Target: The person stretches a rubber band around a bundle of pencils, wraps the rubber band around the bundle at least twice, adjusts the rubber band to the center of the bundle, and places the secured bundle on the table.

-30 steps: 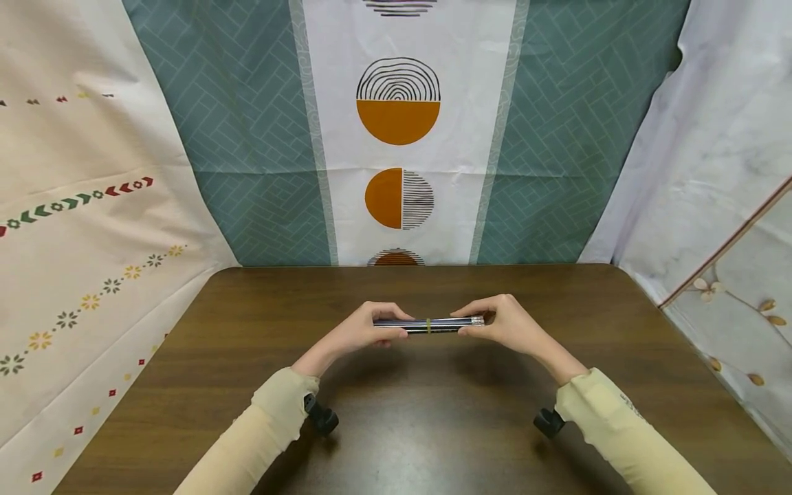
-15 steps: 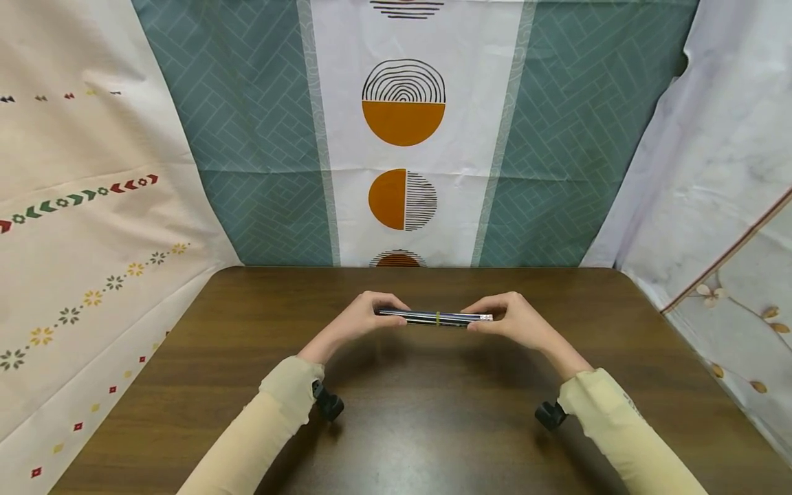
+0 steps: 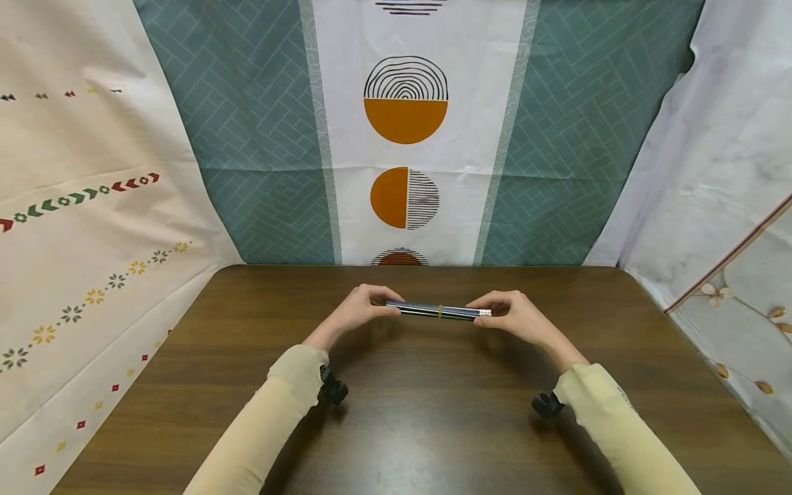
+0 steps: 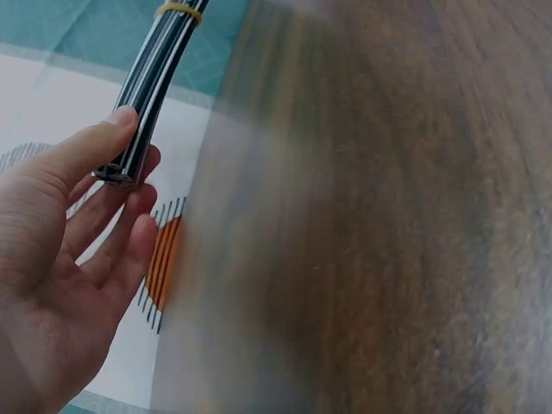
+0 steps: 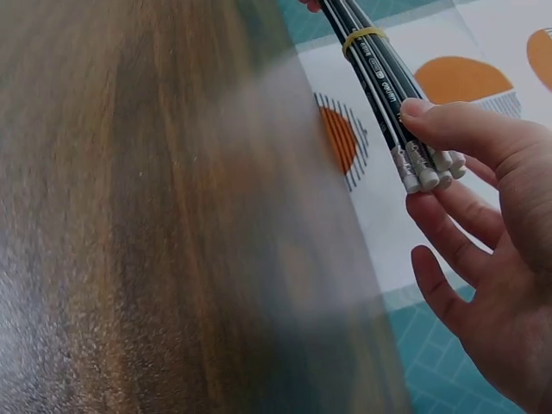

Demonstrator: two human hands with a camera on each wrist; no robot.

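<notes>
A bundle of dark striped pencils point(image 3: 436, 311) with white eraser tips, bound by a yellow rubber band point(image 3: 440, 311), hangs level above the brown table point(image 3: 433, 412). My left hand point(image 3: 361, 309) pinches its left end between thumb and fingers. My right hand point(image 3: 510, 316) pinches the eraser end. The left wrist view shows the bundle point(image 4: 155, 73) held at its tip by my left hand point(image 4: 78, 224). The right wrist view shows the erasers point(image 5: 427, 168) under the thumb of my right hand point(image 5: 483, 259) and the rubber band point(image 5: 362, 36).
Patterned cloths hang behind and at both sides of the table: teal and white with orange circles point(image 3: 405, 117) at the back. Small black wrist mounts point(image 3: 334, 390) show under both sleeves.
Both hands have lifted the pencil bundle slightly and carried it a little farther from me; the grip at both ends is unchanged.
</notes>
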